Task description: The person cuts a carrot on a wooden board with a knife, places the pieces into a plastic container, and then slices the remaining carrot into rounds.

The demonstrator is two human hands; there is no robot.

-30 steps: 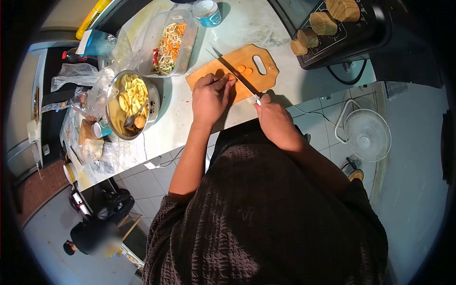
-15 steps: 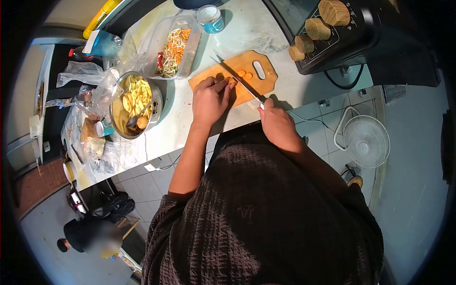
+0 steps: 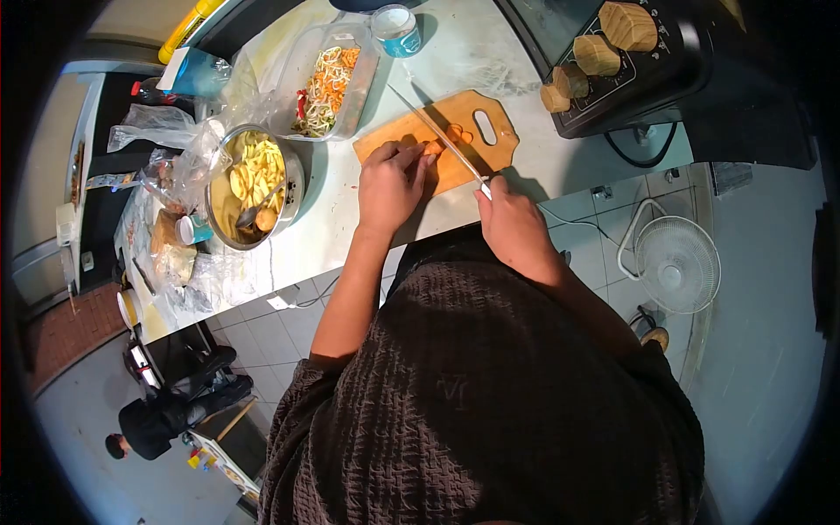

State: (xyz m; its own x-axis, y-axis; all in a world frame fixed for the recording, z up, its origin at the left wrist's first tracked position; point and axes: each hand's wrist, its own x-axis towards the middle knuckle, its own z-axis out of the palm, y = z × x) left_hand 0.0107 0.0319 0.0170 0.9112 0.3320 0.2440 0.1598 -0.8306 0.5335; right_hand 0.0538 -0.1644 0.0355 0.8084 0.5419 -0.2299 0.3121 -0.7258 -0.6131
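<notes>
A wooden cutting board [image 3: 492,157] lies near the counter's front edge. My left hand [image 3: 389,188] rests on its left part, fingers closed on a piece of carrot [image 3: 431,148]. In my right hand [image 3: 514,226] is the white handle of a knife [image 3: 455,150]. Its long blade slants across the board to the far left, against the cut end of the carrot. Carrot slices [image 3: 465,134] lie on the board just right of the blade. My left fingertips are partly hidden by shadow.
Left of the board stand a metal pot [image 3: 293,188] of pale sliced food with a spoon, and a plastic container [image 3: 360,92] of shredded vegetables. A jar [image 3: 398,35] stands behind. A black oven [image 3: 612,96] sits at right. A fan [image 3: 674,262] and another person [image 3: 157,424] are farther off.
The blade has shifted slightly toward the slices, which now lie closer together beside it. My left hand stays on the carrot. The other person's posture differs, and the whole view has shifted a little.
</notes>
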